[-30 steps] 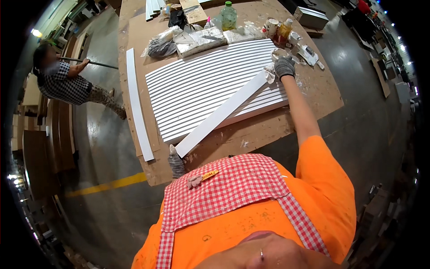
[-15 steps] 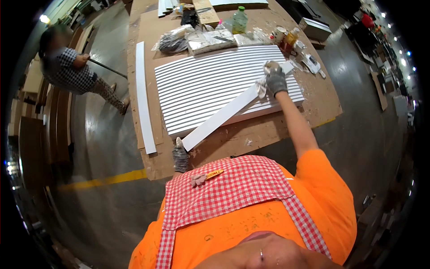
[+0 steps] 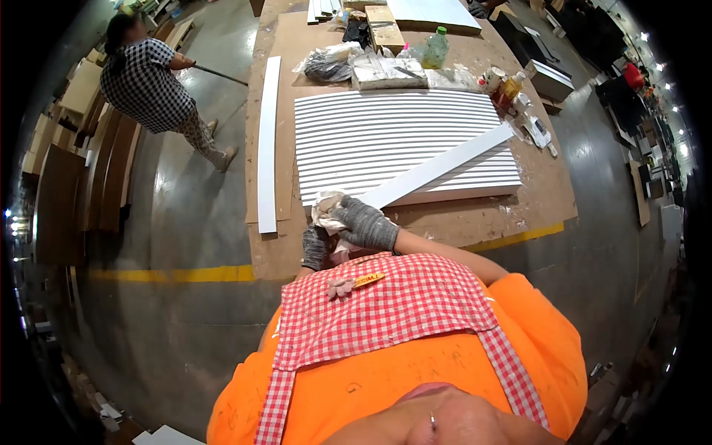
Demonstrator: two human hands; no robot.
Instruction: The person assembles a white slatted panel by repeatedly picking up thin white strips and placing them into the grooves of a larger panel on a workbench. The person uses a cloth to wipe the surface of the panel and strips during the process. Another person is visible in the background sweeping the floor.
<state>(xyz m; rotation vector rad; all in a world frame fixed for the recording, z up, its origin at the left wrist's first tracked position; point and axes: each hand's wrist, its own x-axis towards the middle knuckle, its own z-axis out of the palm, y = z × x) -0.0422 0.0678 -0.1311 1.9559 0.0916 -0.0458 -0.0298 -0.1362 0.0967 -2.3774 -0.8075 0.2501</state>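
A long white strip [image 3: 452, 157] lies slantwise over a row of similar white strips [image 3: 393, 133] set side by side on the table. My right hand [image 3: 366, 224], in a grey glove, is closed on a crumpled whitish rag [image 3: 328, 210] at the slanted strip's near end. My left hand [image 3: 316, 248], also gloved in grey, is just below the rag, close to that end. The rag and my right hand cover its fingertips and the strip's end, so its grip is hidden. Another white strip [image 3: 268, 148] lies alone along the table's left side.
On the brown-covered table [image 3: 460, 215] are a green bottle [image 3: 435, 48], a bottle of amber liquid [image 3: 510, 89], a plastic bag [image 3: 330, 63] and a stained white block [image 3: 389, 72]. At the left, a person [image 3: 152, 85] in checked clothing holds a long stick.
My right hand has come from the slanted strip's far end to its near end with the rag. My left hand stays near that end. The camera view has shifted.
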